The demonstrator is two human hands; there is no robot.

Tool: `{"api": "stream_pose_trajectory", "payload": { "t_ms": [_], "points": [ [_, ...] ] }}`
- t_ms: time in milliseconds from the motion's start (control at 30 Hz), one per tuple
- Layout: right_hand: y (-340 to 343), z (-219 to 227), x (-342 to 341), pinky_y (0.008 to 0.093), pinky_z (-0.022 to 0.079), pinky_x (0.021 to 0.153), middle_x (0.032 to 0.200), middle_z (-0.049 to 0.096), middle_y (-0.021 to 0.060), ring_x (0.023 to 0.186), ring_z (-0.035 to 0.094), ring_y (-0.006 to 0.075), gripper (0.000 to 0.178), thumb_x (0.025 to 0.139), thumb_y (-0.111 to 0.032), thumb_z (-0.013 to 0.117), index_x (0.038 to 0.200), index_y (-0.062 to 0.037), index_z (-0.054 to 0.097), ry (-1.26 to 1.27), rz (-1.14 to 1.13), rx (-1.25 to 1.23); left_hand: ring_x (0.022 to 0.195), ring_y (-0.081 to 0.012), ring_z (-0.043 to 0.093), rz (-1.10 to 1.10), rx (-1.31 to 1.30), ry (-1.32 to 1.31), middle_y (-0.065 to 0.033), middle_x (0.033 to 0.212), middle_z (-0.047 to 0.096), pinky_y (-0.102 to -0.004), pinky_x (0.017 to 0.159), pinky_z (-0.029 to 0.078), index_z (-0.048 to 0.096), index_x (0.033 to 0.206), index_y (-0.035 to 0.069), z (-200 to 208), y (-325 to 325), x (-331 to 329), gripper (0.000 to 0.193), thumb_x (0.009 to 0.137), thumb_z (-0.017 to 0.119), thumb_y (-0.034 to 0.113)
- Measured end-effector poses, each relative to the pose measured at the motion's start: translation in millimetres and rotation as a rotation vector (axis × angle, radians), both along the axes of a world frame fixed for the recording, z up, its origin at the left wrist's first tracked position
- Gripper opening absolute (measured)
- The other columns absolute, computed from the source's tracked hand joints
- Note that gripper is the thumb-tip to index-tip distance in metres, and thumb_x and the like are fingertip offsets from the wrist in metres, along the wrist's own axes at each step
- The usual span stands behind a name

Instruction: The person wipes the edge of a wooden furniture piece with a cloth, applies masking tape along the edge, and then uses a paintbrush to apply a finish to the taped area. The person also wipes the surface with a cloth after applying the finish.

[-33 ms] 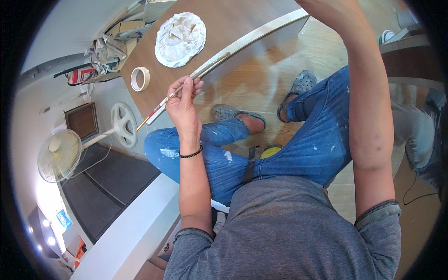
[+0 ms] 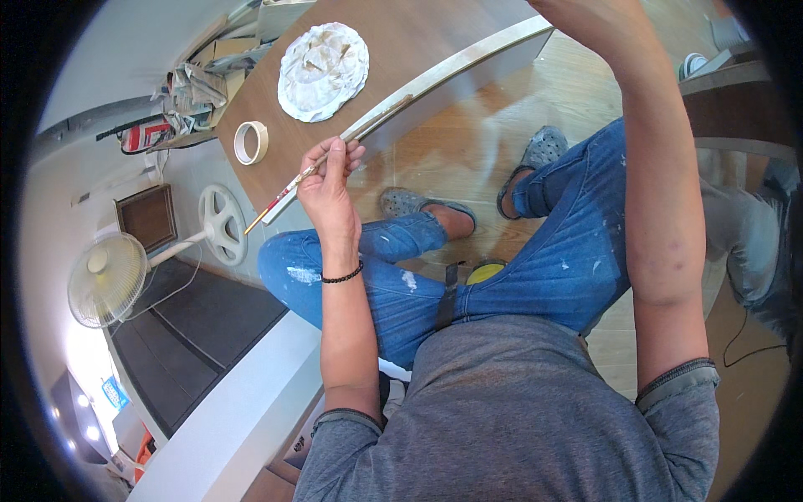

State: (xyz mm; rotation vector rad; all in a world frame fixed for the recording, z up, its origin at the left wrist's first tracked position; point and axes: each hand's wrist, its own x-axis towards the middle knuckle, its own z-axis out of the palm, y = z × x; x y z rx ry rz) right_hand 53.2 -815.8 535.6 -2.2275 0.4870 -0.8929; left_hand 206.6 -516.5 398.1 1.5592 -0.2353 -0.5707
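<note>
My left hand [image 2: 330, 171] is closed around a slender paintbrush [image 2: 280, 201], pinching it between thumb and fingers. It slants from a yellowish tip at lower left, past a red and white stretch, to a brown end over the table edge. Beyond that hand, on the brown wooden table [image 2: 401, 42], lies a round white palette-like disc [image 2: 322, 71] with a rumpled surface and brown smears. Beside it stands a roll of cream tape [image 2: 261, 142]. My right arm stretches up to the top edge, where only part of my right hand [image 2: 577, 10] shows; its fingers are out of the picture.
A white fan [image 2: 104, 280] with a wheel-shaped base [image 2: 224, 224] is at the left. Papers and boxes [image 2: 201, 88] are piled past the table's far left side. Another person's leg [image 2: 744, 238] is at the right, near a dark cable [image 2: 740, 339]. My knees are close to the table edge.
</note>
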Motion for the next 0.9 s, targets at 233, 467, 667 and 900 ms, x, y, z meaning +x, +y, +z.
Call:
{"api": "stream_pose_trajectory", "payload": {
  "t_ms": [233, 467, 667, 900],
  "points": [
    [0.6, -1.4, 1.7, 0.0381, 0.055, 0.091, 0.106, 0.075, 0.0166, 0.102, 0.07, 0.0267, 0.054, 0.074, -0.02, 0.09, 0.121, -0.0001, 0.071, -0.013, -0.005, 0.007, 0.094, -0.0214, 0.074, 0.0, 0.025, -0.003, -0.0162, 0.105, 0.075, -0.03, 0.083, 0.057, 0.063, 0.115, 0.001, -2.6, 0.1, 2.9, 0.02, 0.102, 0.069, 0.014],
    [2.4, -0.2, 1.7, 0.0377, 0.055, 0.091, 0.105, 0.076, 0.0181, 0.101, 0.071, 0.0271, 0.053, 0.075, -0.018, 0.09, 0.12, 0.001, 0.071, 0.031, -0.069, 0.0, 0.094, -0.0207, 0.074, 0.077, 0.026, -0.019, -0.0151, 0.105, 0.075, -0.0289, 0.082, 0.056, 0.064, 0.118, 0.001, -0.3, 26.3, 11.2, 0.022, 0.102, 0.069, 0.015],
    [3.0, 5.7, 4.5, 0.0376, 0.055, 0.092, 0.105, 0.076, 0.0179, 0.101, 0.071, 0.027, 0.052, 0.075, -0.017, 0.089, 0.12, 0.0018, 0.071, 0.009, 0.007, 0.087, 0.093, -0.0181, 0.073, -0.007, 0.062, -0.067, -0.0144, 0.106, 0.076, -0.0264, 0.078, 0.053, 0.066, 0.119, 0.001, 8.8, -5.8, -2.1, 0.026, 0.102, 0.069, 0.019],
    [-7.1, -8.7, 4.3, 0.0382, 0.055, 0.093, 0.107, 0.076, 0.0176, 0.102, 0.071, 0.0272, 0.052, 0.076, -0.018, 0.089, 0.121, 0.0006, 0.071, -0.016, 0.007, 0.011, 0.089, -0.0145, 0.071, -0.087, 0.116, -0.098, -0.0131, 0.106, 0.076, -0.0249, 0.073, 0.051, 0.067, 0.118, 0.001, 6.6, -27.3, -6.4, 0.026, 0.102, 0.07, 0.021]
  ]
}}
